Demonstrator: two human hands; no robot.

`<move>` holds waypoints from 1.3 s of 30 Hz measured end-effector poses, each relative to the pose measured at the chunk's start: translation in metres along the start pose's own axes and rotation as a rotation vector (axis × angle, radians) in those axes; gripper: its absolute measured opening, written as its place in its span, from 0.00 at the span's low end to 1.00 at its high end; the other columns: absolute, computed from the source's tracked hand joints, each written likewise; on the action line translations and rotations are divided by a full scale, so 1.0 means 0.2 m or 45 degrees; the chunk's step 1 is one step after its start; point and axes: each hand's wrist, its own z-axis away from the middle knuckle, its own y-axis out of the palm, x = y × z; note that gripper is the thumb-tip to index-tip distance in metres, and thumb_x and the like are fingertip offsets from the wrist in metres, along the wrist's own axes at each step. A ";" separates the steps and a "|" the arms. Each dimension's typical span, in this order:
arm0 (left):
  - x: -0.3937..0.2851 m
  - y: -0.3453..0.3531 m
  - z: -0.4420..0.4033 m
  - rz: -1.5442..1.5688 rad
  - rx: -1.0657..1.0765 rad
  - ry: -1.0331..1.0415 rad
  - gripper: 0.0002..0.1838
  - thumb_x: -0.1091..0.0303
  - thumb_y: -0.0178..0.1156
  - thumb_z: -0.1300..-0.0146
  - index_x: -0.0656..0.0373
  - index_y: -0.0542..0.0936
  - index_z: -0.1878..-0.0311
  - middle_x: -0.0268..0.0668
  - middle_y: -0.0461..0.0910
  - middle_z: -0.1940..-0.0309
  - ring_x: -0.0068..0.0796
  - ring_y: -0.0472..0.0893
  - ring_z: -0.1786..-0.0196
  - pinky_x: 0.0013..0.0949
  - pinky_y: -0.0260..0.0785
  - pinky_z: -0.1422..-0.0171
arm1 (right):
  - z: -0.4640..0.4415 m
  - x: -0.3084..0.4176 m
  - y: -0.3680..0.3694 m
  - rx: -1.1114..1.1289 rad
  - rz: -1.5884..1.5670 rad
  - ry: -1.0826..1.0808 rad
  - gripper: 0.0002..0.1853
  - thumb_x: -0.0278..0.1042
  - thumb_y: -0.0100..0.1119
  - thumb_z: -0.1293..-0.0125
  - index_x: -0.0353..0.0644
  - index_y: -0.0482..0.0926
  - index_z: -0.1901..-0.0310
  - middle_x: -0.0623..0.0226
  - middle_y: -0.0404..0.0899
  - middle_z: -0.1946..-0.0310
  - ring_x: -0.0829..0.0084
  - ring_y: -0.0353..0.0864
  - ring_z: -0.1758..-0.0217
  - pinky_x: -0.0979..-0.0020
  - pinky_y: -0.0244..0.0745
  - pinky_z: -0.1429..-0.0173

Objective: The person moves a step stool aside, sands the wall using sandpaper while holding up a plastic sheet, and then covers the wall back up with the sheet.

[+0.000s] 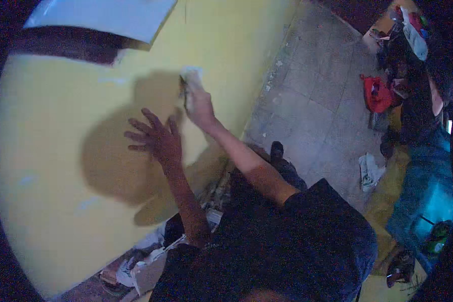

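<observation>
A yellow wall point(231, 45) with several pale, whitish patches faces me. My left hand point(160, 140) has its fingers spread and appears to rest flat against it, in the shadow of my head. Higher up and to the right, my right hand point(201, 106) is closed around a whitish pad point(192, 76) held at the wall. Whether the pad is folded cloth, paper or a sponge I cannot tell. My fingers on its far side are hidden.
Grey floor tiles point(312, 75) run along the wall's base. A white panel point(100, 17) juts out at upper left. Debris and papers point(141, 267) lie below the wall. At right are a red bag point(377, 94), a white packet point(371, 171) and a teal cloth point(423, 186).
</observation>
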 end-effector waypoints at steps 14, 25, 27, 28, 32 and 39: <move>-0.06 -0.01 0.00 -0.172 -0.010 -0.042 0.43 0.33 0.38 0.34 0.55 0.50 0.26 0.67 0.38 0.28 0.84 0.40 0.32 0.84 0.35 0.40 | -0.07 -0.05 -0.10 0.123 -0.145 0.337 0.23 0.24 0.46 0.32 0.35 0.62 0.35 0.42 0.59 0.33 0.50 0.70 0.37 0.62 0.71 0.37; -0.04 0.04 0.00 -0.189 0.130 -0.054 0.44 0.32 0.39 0.34 0.56 0.48 0.26 0.69 0.40 0.30 0.87 0.40 0.33 0.85 0.35 0.41 | -0.20 -0.01 -0.04 0.080 -0.227 0.346 0.24 0.23 0.45 0.33 0.35 0.63 0.34 0.42 0.56 0.32 0.48 0.59 0.30 0.64 0.66 0.34; -0.06 0.06 0.00 -0.185 -0.059 -0.003 0.45 0.32 0.40 0.35 0.57 0.48 0.26 0.70 0.41 0.30 0.87 0.40 0.33 0.85 0.36 0.42 | -0.20 -0.04 -0.06 0.050 -0.155 0.268 0.22 0.24 0.44 0.31 0.35 0.64 0.35 0.43 0.57 0.32 0.50 0.57 0.28 0.65 0.65 0.34; -0.05 0.05 0.00 -0.187 -0.059 -0.002 0.45 0.32 0.40 0.35 0.57 0.48 0.26 0.70 0.41 0.30 0.87 0.40 0.33 0.85 0.36 0.42 | -0.20 -0.02 -0.05 0.022 -0.076 0.187 0.21 0.26 0.44 0.30 0.35 0.66 0.36 0.44 0.58 0.32 0.52 0.54 0.27 0.67 0.65 0.34; 0.00 0.02 0.01 -0.233 -0.070 0.019 0.46 0.31 0.39 0.35 0.58 0.48 0.26 0.70 0.41 0.30 0.88 0.40 0.33 0.86 0.37 0.43 | -0.17 -0.06 -0.03 -0.008 0.008 0.129 0.21 0.27 0.44 0.30 0.35 0.66 0.36 0.45 0.59 0.32 0.55 0.59 0.29 0.66 0.64 0.33; -0.03 -0.01 -0.01 -0.241 0.001 -0.016 0.46 0.31 0.39 0.35 0.58 0.48 0.26 0.72 0.38 0.31 0.88 0.38 0.33 0.86 0.34 0.42 | -0.22 -0.13 -0.04 -0.112 -0.272 0.519 0.20 0.29 0.48 0.32 0.36 0.71 0.39 0.47 0.69 0.38 0.55 0.65 0.31 0.66 0.65 0.34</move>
